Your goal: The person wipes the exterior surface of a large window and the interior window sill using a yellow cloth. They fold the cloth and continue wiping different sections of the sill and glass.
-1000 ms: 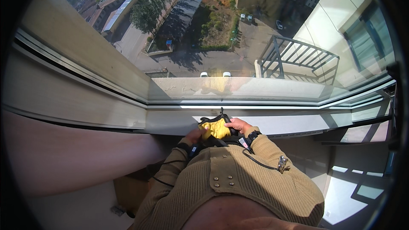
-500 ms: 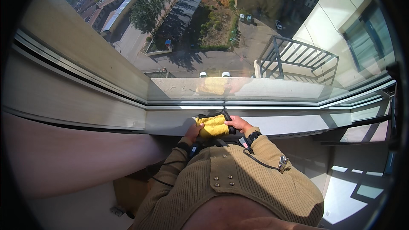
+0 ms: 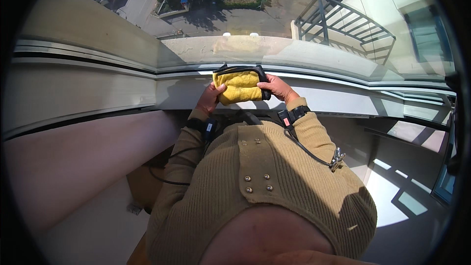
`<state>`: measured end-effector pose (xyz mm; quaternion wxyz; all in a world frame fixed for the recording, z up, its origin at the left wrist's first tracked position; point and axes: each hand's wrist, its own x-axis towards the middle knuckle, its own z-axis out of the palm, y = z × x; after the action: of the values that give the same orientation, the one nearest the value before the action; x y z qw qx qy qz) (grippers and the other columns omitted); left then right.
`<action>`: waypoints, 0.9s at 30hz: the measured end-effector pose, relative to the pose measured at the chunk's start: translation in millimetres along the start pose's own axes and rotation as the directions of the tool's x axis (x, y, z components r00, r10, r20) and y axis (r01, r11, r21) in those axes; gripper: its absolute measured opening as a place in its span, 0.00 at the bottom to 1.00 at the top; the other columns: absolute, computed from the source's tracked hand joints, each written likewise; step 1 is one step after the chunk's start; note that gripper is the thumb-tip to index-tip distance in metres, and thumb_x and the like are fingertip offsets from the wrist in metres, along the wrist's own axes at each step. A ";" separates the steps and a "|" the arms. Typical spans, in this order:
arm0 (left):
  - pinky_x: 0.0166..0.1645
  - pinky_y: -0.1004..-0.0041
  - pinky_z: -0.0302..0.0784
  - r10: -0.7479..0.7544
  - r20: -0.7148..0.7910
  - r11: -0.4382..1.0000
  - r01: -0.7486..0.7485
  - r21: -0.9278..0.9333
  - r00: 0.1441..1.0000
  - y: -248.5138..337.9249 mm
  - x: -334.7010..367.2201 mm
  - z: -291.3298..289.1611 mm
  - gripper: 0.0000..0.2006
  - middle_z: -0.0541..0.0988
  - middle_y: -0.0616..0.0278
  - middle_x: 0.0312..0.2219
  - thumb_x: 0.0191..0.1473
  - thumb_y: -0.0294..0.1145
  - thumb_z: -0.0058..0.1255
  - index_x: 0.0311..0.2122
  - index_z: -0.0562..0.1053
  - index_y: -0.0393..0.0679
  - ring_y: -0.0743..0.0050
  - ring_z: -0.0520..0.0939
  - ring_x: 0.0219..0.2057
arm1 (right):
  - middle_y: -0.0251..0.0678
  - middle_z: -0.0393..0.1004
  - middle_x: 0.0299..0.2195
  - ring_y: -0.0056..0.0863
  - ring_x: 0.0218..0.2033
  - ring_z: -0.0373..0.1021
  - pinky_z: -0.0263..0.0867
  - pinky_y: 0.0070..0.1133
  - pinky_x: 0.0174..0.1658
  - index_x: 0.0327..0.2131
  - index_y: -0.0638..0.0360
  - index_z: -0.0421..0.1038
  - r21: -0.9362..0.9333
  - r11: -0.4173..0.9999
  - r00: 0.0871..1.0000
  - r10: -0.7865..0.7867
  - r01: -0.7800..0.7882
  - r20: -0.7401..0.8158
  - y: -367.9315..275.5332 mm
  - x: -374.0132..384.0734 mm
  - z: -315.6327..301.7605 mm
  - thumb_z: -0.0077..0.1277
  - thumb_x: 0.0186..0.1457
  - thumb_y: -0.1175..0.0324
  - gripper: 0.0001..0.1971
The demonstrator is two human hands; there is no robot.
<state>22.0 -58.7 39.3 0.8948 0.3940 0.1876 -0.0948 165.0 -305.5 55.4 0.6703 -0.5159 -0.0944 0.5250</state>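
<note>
Between my two hands is a folded yellow cleaning cloth (image 3: 239, 87) with black edging, held up over the window sill. My left hand (image 3: 210, 97) grips its left end, the thumb lying on the yellow face. At the right end, my right hand (image 3: 277, 87) pinches the black-edged side with its thumb on top. Most of the fingers are hidden behind the cloth. Close beyond it stands the window glass (image 3: 196, 51), which carries a faint yellow reflection.
A white sill (image 3: 181, 92) and a window frame (image 3: 117, 67) run across in front of me. Outside are a railing (image 3: 343, 17) and a yard far below. Black cables (image 3: 169, 182) hang from wrist-worn devices along my sleeves. A brown wooden piece (image 3: 142, 186) stands low on the left.
The view has tilted downward, so hands and cloth appear higher and larger. The cloth's yellow face is turned more toward me. Both hands keep their hold on it.
</note>
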 end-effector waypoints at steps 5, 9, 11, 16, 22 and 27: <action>0.41 0.73 0.75 -0.337 -0.211 0.885 0.385 0.263 0.918 -27.3 4.5 -14.1 0.10 0.75 0.63 0.36 0.56 0.33 0.45 0.42 0.68 0.43 0.75 0.77 0.36 | 0.36 0.75 0.35 0.23 0.33 0.72 0.67 0.20 0.38 0.42 0.67 0.70 -0.131 0.924 0.880 0.290 -0.360 -0.377 43.0 9.9 -5.1 0.48 0.52 0.75 0.12; 0.40 0.76 0.73 -0.330 -0.252 0.902 0.383 0.199 0.910 -39.2 2.5 -20.9 0.10 0.75 0.67 0.32 0.56 0.34 0.47 0.41 0.70 0.43 0.79 0.77 0.32 | 0.38 0.75 0.37 0.25 0.34 0.73 0.69 0.21 0.40 0.42 0.67 0.69 -0.034 0.930 0.883 0.336 -0.367 -0.328 56.6 8.9 -15.3 0.47 0.53 0.74 0.13; 0.43 0.75 0.72 -0.296 -0.289 0.907 0.363 0.214 0.911 -35.7 2.4 -22.3 0.15 0.76 0.65 0.36 0.56 0.34 0.46 0.47 0.68 0.42 0.78 0.76 0.36 | 0.37 0.75 0.37 0.25 0.35 0.73 0.68 0.20 0.42 0.43 0.67 0.68 -0.029 0.945 0.911 0.306 -0.326 -0.276 57.0 7.8 -16.2 0.48 0.53 0.73 0.13; 0.42 0.78 0.70 -0.252 -0.285 0.892 0.336 0.303 0.925 -32.9 19.3 -15.9 0.15 0.75 0.66 0.35 0.56 0.36 0.47 0.46 0.69 0.40 0.79 0.75 0.35 | 0.36 0.74 0.38 0.24 0.37 0.71 0.67 0.21 0.42 0.43 0.66 0.69 0.034 0.976 0.944 0.215 -0.214 -0.251 57.2 12.9 -12.8 0.49 0.54 0.70 0.14; 0.42 0.76 0.70 -0.293 -0.255 0.911 0.350 0.217 0.921 -32.8 24.5 -11.3 0.11 0.75 0.65 0.35 0.56 0.34 0.45 0.43 0.68 0.41 0.78 0.75 0.34 | 0.38 0.75 0.37 0.25 0.35 0.71 0.67 0.22 0.40 0.42 0.64 0.69 -0.232 0.953 0.957 0.135 -0.196 -0.257 56.5 20.1 -20.2 0.53 0.51 0.65 0.16; 0.42 0.77 0.70 -0.271 -0.199 0.945 0.300 0.129 0.942 -28.9 16.8 -3.6 0.12 0.75 0.67 0.37 0.54 0.31 0.47 0.44 0.69 0.44 0.77 0.75 0.36 | 0.43 0.73 0.35 0.37 0.36 0.71 0.66 0.27 0.39 0.38 0.59 0.68 -0.890 0.383 0.872 -0.312 -0.249 -0.378 37.3 17.2 -7.9 0.55 0.46 0.61 0.17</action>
<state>27.2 -75.8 10.8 0.8172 0.4388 0.3140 -0.2028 155.1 -299.5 15.2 0.2788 -0.9115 -0.2073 0.2201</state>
